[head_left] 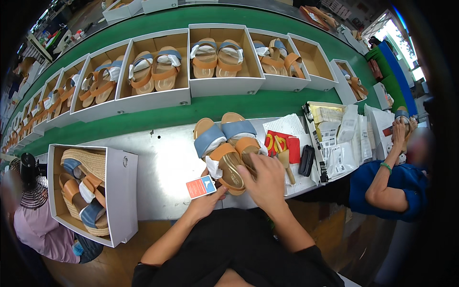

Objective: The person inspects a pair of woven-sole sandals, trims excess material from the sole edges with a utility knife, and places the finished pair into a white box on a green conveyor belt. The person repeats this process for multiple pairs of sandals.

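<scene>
We have both bare hands on a pair of sandals [232, 176] with blue and tan straps, lying soles down and toes away from us. Our left hand [206, 203] is at the heel of the left sandal, its thumb beside the near edge of an orange, white and blue card tag [201, 187]; we cannot tell whether the fingers clamp the sandal, the tag or both. Our right hand [268, 184] curves over the heel of the right sandal; its fingers hide the contact, so we cannot say how firmly it grips.

As far as we can judge, the work on this pair is partway: white wrapping is around the straps, the tag is outside the shoes, and the pair is unboxed on the metal table [158, 177]. Left of our grip, a white box [122, 191] holds another wrapped pair with woven wedge soles, lid off. Beyond our grip, a row of white boxes [224, 85] holds similar pairs, wrapped and placed inside but uncovered; we take these as further along, with closing apparently left.

Just right of our right hand are yellow-handled scissors [277, 142] on a red pouch [292, 144] and a black case [307, 160].
</scene>
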Demonstrator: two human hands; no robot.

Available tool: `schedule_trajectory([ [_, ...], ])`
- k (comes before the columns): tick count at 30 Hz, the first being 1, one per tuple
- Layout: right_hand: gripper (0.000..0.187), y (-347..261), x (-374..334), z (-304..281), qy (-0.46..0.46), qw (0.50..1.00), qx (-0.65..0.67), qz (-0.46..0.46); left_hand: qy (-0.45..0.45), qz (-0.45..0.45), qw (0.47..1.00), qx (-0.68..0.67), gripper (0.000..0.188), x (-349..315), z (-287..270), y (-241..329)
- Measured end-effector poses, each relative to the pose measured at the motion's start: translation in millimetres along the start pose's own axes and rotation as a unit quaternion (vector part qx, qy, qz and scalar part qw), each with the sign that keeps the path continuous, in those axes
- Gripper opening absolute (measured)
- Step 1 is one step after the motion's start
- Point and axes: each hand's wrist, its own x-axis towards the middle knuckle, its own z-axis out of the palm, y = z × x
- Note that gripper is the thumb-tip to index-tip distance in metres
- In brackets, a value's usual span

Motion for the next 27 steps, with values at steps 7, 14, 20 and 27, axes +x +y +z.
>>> schedule_trajectory([
  [7,0.022,7.6,17.9,38.0,-0.041,0.998,-0.039,0.013,0.012,0.071,0.982,0.176,0.066,-7.6,-20.5,0.5],
  [14,0.038,131.9,1.1,7.5,-0.017,0.570,0.783,0.249,0.165,0.083,0.973,0.138,0.047,2.9,-45.5,-5.5],
  [20,0.035,135.7,13.5,27.7,0.003,0.382,0.895,0.231,0.254,0.304,0.725,0.564,0.043,28.4,-60.2,3.0],
  [27,0.033,154.2,44.5,-16.1,0.026,0.448,0.874,0.184,0.234,0.221,0.719,0.616,0.046,35.4,-62.5,-10.6],
])
